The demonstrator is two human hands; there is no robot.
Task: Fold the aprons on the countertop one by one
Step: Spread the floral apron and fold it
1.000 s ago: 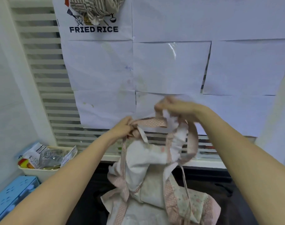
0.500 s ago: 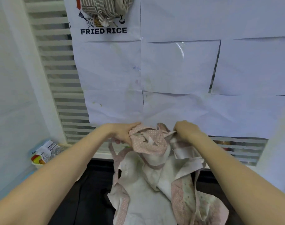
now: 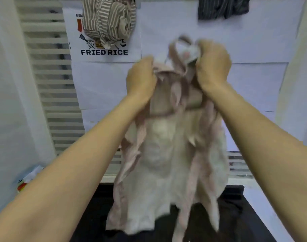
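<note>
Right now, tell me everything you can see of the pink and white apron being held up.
The apron is soft, crumpled cloth, whitish in the middle with pale pink trim and straps; motion blur hides any finer pattern. It hangs lengthwise in front of the paper-covered wall, unfolded and bunched at the top. The left hand and right hand each grip its upper part, the right one higher. Its lower edge and loose straps dangle at the dark countertop; contact there is unclear.

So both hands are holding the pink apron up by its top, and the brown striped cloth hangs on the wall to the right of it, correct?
Not quite. In the head view the brown striped cloth hangs upper left of the pink apron, not right. The left hand and right hand do grip its top.
</note>
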